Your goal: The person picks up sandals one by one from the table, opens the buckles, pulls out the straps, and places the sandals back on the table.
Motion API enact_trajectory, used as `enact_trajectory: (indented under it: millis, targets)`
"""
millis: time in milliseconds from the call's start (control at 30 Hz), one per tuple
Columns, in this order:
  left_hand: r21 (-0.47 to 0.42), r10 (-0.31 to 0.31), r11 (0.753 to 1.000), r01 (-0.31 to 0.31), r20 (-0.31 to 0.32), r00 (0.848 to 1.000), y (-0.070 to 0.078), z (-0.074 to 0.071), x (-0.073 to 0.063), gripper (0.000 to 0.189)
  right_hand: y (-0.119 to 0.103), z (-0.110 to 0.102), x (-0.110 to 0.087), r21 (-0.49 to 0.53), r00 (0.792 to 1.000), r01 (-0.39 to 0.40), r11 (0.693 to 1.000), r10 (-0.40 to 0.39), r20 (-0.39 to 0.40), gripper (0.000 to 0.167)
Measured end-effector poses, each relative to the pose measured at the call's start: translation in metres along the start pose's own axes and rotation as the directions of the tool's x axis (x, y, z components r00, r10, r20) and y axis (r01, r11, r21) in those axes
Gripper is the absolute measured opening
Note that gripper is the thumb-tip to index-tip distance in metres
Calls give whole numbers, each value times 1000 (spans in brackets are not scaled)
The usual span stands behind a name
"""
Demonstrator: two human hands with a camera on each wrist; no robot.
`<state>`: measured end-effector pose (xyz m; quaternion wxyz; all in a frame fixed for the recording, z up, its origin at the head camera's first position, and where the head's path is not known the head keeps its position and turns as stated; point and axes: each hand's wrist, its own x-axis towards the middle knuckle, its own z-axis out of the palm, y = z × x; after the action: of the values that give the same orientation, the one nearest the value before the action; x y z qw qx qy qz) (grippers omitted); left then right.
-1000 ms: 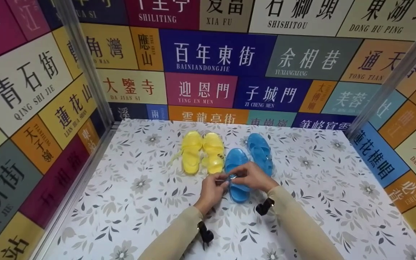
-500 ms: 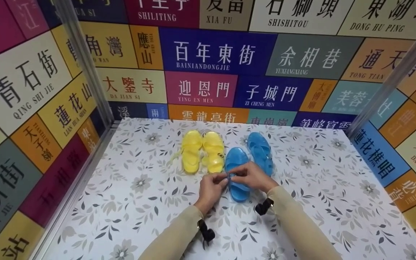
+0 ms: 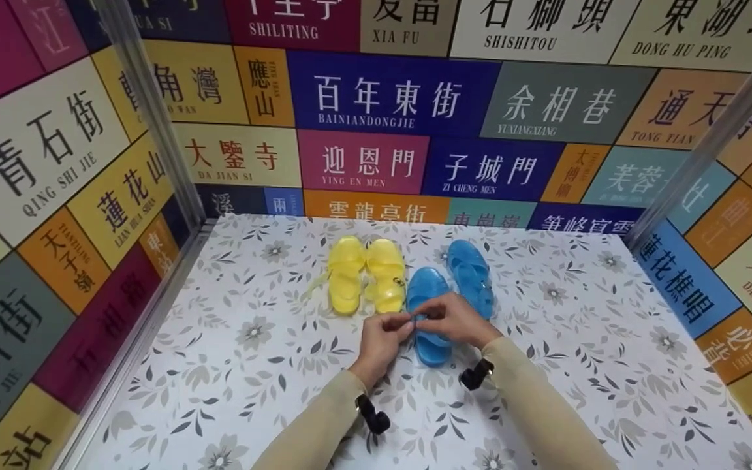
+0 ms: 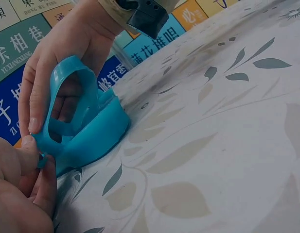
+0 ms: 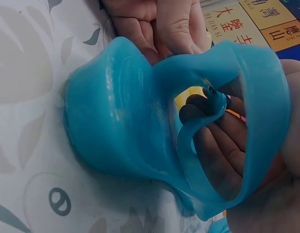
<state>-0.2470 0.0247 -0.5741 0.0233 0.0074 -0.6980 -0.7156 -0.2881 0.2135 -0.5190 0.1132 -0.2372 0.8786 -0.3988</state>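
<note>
A blue jelly sandal lies on the patterned table under both hands. My left hand pinches a small strap end at the sandal's left side, between thumb and index finger. Across the sandal comes my right hand, its fingertips gripping the strap right beside the left fingertips. In the right wrist view the ankle strap arches up from the heel, with right-hand fingers showing behind it. The buckle is mostly hidden by the fingers. The second blue sandal lies to the right, behind the right hand.
Two yellow sandals stand side by side to the left of the blue pair, one with its strap sticking out to the left. Panels with printed characters wall the table in at the back and both sides.
Both hands stay at the same spot on the blue sandal. Their fingertips have shifted slightly at the strap, and the shiny buckle glimpsed earlier is now covered by fingers.
</note>
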Motion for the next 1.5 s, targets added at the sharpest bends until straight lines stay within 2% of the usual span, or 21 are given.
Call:
enact_trajectory:
  millis: [167,400,667,900,1133,1367,1500]
  targets:
    - [29,15,999,-15,3,1000,1,0,2,15,-1,0,0,-46,999,25,999,-26,-19,18]
    - [59,5,998,-5,-5,1000,3,2,0,17,-1,0,0,-66,998,64,996,-66,-21,14]
    - [88,23,996,-24,5,1000,1,2,-4,14,3,4,-2,-33,998,62,998,-62,-10,13]
    - [45,57,997,-57,14,998,-4,4,-5,14,3,6,-4,15,997,70,997,-71,25,13]
    - [57,20,998,-21,21,1000,-3,3,-2,13,3,6,-6,35,998,52,998,-53,37,14]
    - [82,78,993,-85,84,993,0,-4,3,15,3,2,-5,54,997,79,995,-79,7,16]
    - [99,87,990,-96,92,992,-1,-9,1,15,3,4,-4,51,997,73,996,-73,2,15]
